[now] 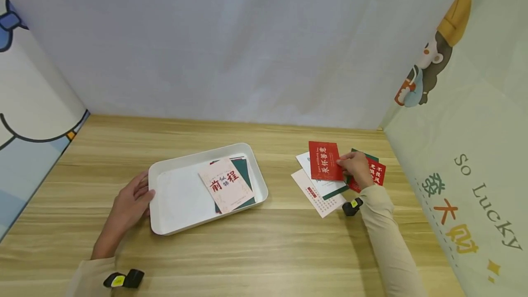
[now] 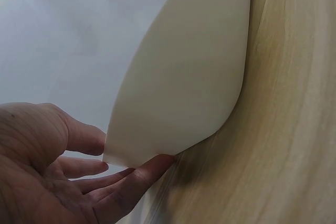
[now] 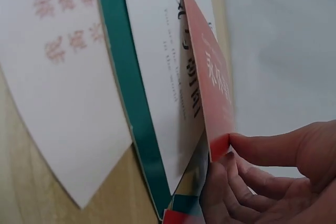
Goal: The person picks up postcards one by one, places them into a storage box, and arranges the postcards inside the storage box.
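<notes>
My right hand (image 1: 356,167) pinches a red card (image 1: 325,160) with white characters by its edge, thumb on the printed face, as the right wrist view shows. The card is tilted over a white card with black lettering (image 3: 163,77). Under and around it lie a green card (image 3: 119,77), a white card with rows of red characters (image 1: 315,196) and another red card (image 1: 377,171). At the left end of a white tray (image 1: 169,232), my left hand (image 1: 129,203) holds the wall, thumb at the rim and fingers outside. A pale pink card (image 1: 226,186) tops several cards in the tray.
The wooden table (image 1: 255,255) meets a pale curtain (image 1: 231,49) at the back. A printed light-green wall covering (image 1: 474,187) borders the right side, and a cartoon-print covering (image 1: 37,95) borders the left. Black wrist cameras sit on both wrists.
</notes>
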Motion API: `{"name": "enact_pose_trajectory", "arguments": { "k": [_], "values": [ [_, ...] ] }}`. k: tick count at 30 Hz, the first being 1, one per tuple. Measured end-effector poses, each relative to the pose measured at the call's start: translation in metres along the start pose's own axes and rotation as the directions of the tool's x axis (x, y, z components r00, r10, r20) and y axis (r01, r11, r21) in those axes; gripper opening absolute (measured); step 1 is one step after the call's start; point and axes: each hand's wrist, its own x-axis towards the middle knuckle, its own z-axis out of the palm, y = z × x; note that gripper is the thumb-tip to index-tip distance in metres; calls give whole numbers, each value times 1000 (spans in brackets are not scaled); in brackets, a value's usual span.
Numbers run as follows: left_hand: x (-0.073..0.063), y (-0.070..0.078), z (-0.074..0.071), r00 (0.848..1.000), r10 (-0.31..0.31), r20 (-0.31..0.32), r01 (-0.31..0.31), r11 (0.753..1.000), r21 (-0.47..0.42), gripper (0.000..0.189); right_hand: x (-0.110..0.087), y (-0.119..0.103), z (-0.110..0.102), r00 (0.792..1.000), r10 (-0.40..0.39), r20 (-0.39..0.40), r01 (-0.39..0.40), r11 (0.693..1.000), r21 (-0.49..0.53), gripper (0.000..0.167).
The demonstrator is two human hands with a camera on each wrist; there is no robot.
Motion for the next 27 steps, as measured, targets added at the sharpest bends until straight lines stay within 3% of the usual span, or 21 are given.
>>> {"name": "enact_pose_trajectory", "arguments": {
  "k": [12, 17, 27],
  "values": [
    [0, -1, 1, 1000, -5, 6, 5, 1000, -10, 67, 0, 10, -9, 988, -32, 149, 8, 987, 158, 37],
    [0, -2, -1, 1000, -2, 0, 2, 1000, 2, 67, -2, 8, -6, 983, -7, 184, -38, 970, 239, 42],
    [0, -1, -2, 1000, -11, 12, 11, 1000, -1, 66, -15, -5, -1, 976, -28, 215, -26, 970, 242, 53]
  ]
}}
